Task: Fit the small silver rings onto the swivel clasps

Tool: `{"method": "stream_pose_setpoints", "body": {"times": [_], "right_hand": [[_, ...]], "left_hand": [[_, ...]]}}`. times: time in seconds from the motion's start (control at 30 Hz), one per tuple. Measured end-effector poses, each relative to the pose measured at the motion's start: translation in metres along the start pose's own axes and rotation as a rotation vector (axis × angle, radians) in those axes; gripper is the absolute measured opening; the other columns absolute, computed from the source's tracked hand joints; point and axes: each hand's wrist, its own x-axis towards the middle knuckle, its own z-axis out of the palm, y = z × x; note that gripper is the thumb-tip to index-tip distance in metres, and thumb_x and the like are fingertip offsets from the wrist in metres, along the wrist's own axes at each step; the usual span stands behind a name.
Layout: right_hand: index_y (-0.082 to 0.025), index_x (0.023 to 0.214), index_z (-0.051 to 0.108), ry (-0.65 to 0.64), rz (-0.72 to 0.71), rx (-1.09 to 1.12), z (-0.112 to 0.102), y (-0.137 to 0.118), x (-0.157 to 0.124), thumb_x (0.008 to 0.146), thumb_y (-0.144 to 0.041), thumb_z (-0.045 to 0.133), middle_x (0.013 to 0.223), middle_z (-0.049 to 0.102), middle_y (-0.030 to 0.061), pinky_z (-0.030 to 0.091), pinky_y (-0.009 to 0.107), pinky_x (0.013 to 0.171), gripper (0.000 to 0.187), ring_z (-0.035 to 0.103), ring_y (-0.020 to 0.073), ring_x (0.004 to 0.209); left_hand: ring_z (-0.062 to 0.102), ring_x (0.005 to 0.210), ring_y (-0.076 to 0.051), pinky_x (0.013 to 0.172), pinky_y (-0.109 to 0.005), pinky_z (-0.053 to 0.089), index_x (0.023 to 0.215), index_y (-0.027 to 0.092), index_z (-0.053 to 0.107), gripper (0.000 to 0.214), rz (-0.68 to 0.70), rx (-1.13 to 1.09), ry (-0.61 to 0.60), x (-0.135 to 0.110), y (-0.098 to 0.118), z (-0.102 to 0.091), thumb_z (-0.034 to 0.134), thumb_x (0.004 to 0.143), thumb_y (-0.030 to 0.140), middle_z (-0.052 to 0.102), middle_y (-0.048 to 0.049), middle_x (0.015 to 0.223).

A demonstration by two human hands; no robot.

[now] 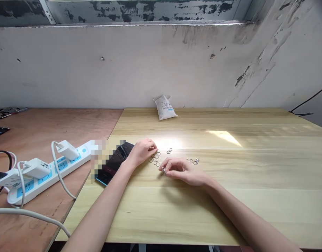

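Note:
Several small silver split rings (154,160) lie loose in a cluster on the light wooden table (229,210). My left hand (144,151) rests at the upper edge of this cluster, fingers curled and closed. Whatever its fingertips hold, if anything, is too small to tell. Between the thumb and fingers of my right hand (182,170) is a small silver metal clasp (164,170), held just above the tabletop. Behind the hands lies another little group of metal clasps (169,151). More clasps with rings (196,161) lie beyond my right hand, partly hidden by it.
A dark phone (111,166) showing a timer lies left of my left forearm. On the adjoining reddish board (79,119) stands a white power strip (63,171) with chargers and cables. A sealed white packet (165,107) sits by the wall.

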Motion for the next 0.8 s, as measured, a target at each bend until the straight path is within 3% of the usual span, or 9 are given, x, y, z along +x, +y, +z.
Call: {"method": "stream_pose_setpoints", "body": {"times": [0.13, 0.43, 0.53, 0.63, 0.8], "right_hand": [[-0.020, 0.082, 0.064, -0.026, 0.036, 0.062, 0.003, 0.006, 0.000, 0.088, -0.039, 0.061, 0.105, 0.067, 0.0062, 0.047, 0.037, 0.092, 0.020, 0.061, 0.0183, 0.102], [-0.018, 0.077, 0.063, 0.072, 0.163, 0.091, -0.027, 0.012, -0.001, 0.083, -0.044, 0.066, 0.077, 0.064, 0.0018, 0.050, 0.030, 0.073, 0.026, 0.060, 0.0141, 0.074], [-0.018, 0.078, 0.062, 0.084, 0.234, 0.115, -0.037, 0.010, -0.004, 0.082, -0.045, 0.066, 0.072, 0.061, 0.0006, 0.049, 0.027, 0.063, 0.028, 0.058, 0.0127, 0.067], [-0.017, 0.079, 0.061, 0.092, 0.247, 0.079, -0.049, 0.009, -0.008, 0.082, -0.046, 0.066, 0.070, 0.060, 0.0000, 0.048, 0.028, 0.063, 0.029, 0.056, 0.0117, 0.064], [-0.017, 0.079, 0.061, 0.268, 0.241, -0.106, -0.060, 0.010, -0.009, 0.083, -0.044, 0.063, 0.073, 0.060, 0.0000, 0.045, 0.026, 0.061, 0.027, 0.055, 0.0114, 0.062]], "left_hand": [[0.062, 0.080, -0.017, 0.071, -0.029, 0.047, 0.077, 0.019, 0.068, 0.012, -0.013, -0.052, 0.038, -0.001, -0.002, 0.002, 0.062, 0.087, 0.023, 0.068, -0.0030, 0.082], [0.067, 0.083, -0.016, 0.076, -0.031, 0.053, 0.095, 0.020, 0.070, 0.017, -0.050, -0.128, 0.108, 0.001, -0.001, 0.008, 0.055, 0.088, 0.015, 0.072, -0.0030, 0.091], [0.068, 0.083, -0.017, 0.076, -0.031, 0.053, 0.093, 0.021, 0.070, 0.017, -0.051, -0.118, 0.101, 0.001, -0.001, 0.007, 0.055, 0.088, 0.016, 0.074, -0.0024, 0.090], [0.068, 0.081, -0.017, 0.075, -0.030, 0.053, 0.089, 0.020, 0.070, 0.015, -0.047, -0.095, 0.084, 0.000, -0.001, 0.006, 0.055, 0.087, 0.015, 0.074, -0.0018, 0.087], [0.069, 0.080, -0.015, 0.074, -0.029, 0.053, 0.089, 0.021, 0.066, 0.010, -0.096, -0.142, 0.072, -0.001, 0.005, 0.005, 0.057, 0.086, 0.017, 0.073, -0.0002, 0.087]]}}
